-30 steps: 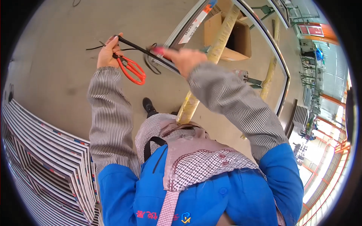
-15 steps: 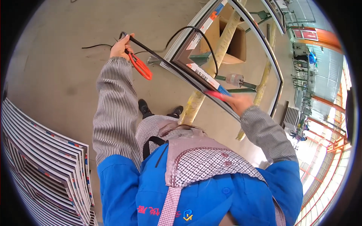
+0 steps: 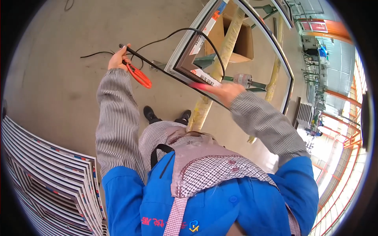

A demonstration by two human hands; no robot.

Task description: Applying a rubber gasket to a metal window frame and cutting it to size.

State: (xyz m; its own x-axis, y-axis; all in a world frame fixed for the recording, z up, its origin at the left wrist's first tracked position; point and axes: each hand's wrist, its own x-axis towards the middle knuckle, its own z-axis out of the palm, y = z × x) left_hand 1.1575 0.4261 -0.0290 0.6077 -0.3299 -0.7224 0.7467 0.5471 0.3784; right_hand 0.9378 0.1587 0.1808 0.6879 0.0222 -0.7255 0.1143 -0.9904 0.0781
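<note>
My left hand [image 3: 118,59] is raised off the corner of a window frame [image 3: 185,59], closed around a thin black rubber strip [image 3: 149,62]. Red-handled pliers [image 3: 139,77] hang from the same hand, their head hidden by my fingers. The strip runs taut from there to the frame's near edge. At that edge, my right hand [image 3: 227,93] is closed on a pink-red tool [image 3: 201,85], smeared by motion, which lies along the strip. Behind, a loose black length [image 3: 185,29] arches over the frame and back toward my left hand.
Yellow-wrapped bars [image 3: 201,112] on green supports [image 3: 258,85] carry the frame. An open cardboard box [image 3: 241,43] sits beneath. Stacked frames [image 3: 59,153] stand at lower left, and part of another frame [image 3: 284,13] shows at the far right. My shoes [image 3: 149,113] are on the floor.
My right hand has slid left along the frame's near edge with the pink-red tool. My left hand has moved slightly left and down, still gripping the strip and pliers.
</note>
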